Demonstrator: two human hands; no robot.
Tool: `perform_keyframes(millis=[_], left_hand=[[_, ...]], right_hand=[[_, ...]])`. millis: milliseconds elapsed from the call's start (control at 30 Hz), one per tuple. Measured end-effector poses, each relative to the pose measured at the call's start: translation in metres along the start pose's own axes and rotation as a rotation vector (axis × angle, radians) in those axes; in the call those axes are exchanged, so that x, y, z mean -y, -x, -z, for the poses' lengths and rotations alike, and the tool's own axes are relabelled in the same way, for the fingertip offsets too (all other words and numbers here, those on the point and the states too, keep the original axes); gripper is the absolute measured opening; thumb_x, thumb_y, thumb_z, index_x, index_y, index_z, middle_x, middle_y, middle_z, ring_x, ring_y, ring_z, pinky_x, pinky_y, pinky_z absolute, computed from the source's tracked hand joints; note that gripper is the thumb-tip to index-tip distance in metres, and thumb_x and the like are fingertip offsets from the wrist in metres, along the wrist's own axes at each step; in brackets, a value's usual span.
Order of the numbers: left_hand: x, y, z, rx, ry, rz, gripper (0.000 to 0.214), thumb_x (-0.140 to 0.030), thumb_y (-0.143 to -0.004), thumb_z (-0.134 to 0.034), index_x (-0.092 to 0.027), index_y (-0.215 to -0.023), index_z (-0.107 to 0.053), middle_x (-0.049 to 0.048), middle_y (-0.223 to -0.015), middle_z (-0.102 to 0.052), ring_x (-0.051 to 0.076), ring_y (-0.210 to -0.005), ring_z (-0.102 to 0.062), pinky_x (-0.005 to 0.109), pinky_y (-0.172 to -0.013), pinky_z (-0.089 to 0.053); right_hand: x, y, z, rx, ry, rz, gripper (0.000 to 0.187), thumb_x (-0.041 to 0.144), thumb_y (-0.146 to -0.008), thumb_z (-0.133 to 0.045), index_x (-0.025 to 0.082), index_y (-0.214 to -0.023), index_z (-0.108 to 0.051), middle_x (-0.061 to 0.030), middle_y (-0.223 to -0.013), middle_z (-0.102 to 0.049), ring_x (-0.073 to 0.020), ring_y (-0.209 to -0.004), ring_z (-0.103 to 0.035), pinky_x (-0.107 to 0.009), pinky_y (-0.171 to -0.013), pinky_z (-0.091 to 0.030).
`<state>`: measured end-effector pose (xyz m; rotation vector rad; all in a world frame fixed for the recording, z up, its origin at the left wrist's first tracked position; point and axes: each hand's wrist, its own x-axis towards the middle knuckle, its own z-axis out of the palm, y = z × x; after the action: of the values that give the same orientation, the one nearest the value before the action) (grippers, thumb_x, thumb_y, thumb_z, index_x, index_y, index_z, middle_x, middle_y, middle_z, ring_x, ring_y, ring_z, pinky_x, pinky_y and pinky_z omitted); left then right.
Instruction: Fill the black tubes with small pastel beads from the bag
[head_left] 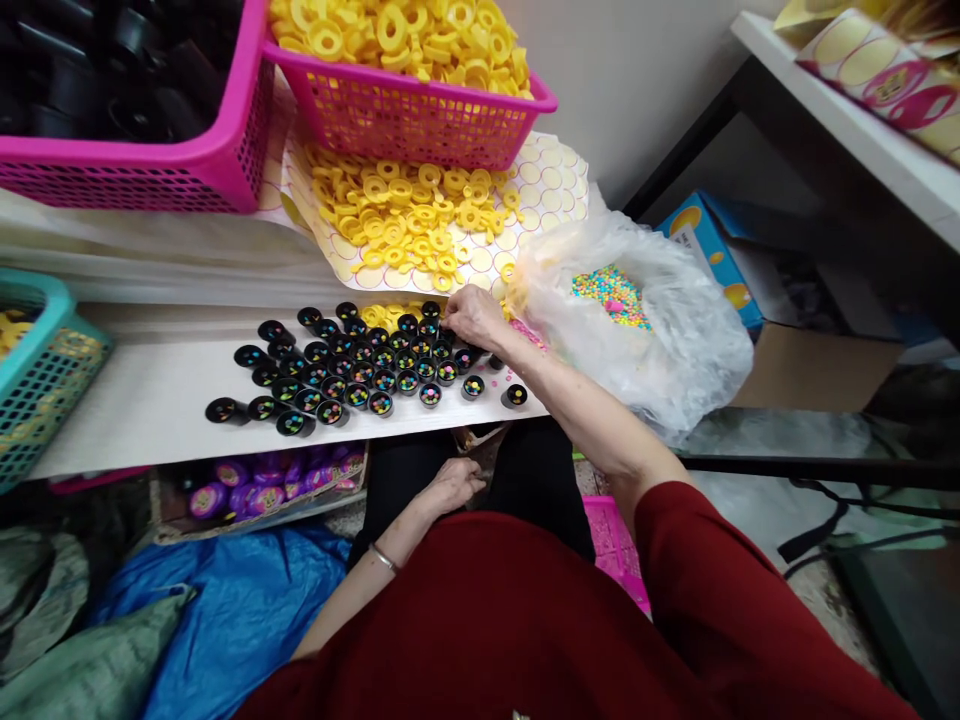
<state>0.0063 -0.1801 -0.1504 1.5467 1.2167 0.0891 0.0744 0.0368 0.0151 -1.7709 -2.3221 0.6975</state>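
Observation:
Small black cups (pixel 362 373), open at the top, stand packed together on the white tabletop, with coloured candy beads inside them. My right hand (pixel 474 318) reaches to the back right of this group, its fingers bent downward and closed beside the cups. What those fingers hold is hidden. My left hand (pixel 454 484) lies over my lap below the table edge, fingers loosely extended, with nothing visible in it. To the right of the cups, a clear plastic bag (pixel 675 340) is spread open around a heap of coloured beads (pixel 613 298).
Behind the cups, yellow ring pieces (pixel 405 215) cover a printed sheet. Pink baskets hold more yellow rings (pixel 390 28) and black parts (pixel 135 80). A teal basket (pixel 45 370) stands left. Purple-topped items fill a box (pixel 169 515) below; a blue carton (pixel 705 235) is right.

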Motion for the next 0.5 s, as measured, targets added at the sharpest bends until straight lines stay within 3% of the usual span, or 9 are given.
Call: perform_keyframes(millis=[200,400,500], left_hand=[[-0.002,0.0,0.002,-0.022,-0.008,-0.003,0.011,-0.024,-0.077,-0.061,-0.015,-0.077,-0.068,-0.0003,-0.073,-0.059,0.012,-0.071,-0.05,0.024,-0.066,-0.036],[0.004,-0.004,-0.003,-0.016,-0.003,-0.006,0.014,-0.026,-0.078,-0.059,-0.016,-0.079,-0.069,-0.0007,-0.071,-0.058,0.013,-0.069,-0.05,0.025,-0.065,-0.037],[0.008,-0.005,-0.005,-0.014,-0.007,-0.02,0.013,-0.025,-0.079,-0.059,-0.016,-0.078,-0.068,-0.0002,-0.074,-0.059,0.013,-0.071,-0.052,0.025,-0.067,-0.036]], right_hand=[[-0.016,0.001,0.006,-0.128,-0.292,0.041,0.014,0.026,-0.073,-0.062,0.015,-0.072,-0.071,0.0005,-0.066,-0.061,-0.0149,-0.073,-0.057,-0.026,-0.069,-0.043],[-0.066,0.041,0.027,-0.425,-0.524,0.052,0.018,0.031,-0.071,-0.058,0.015,-0.064,-0.061,0.0025,-0.062,-0.052,-0.0123,-0.066,-0.049,-0.027,-0.067,-0.039],[-0.098,0.066,0.02,-0.355,-0.519,-0.021,0.018,0.031,-0.07,-0.056,0.016,-0.059,-0.058,0.0036,-0.057,-0.047,-0.0116,-0.062,-0.044,-0.027,-0.062,-0.036]])
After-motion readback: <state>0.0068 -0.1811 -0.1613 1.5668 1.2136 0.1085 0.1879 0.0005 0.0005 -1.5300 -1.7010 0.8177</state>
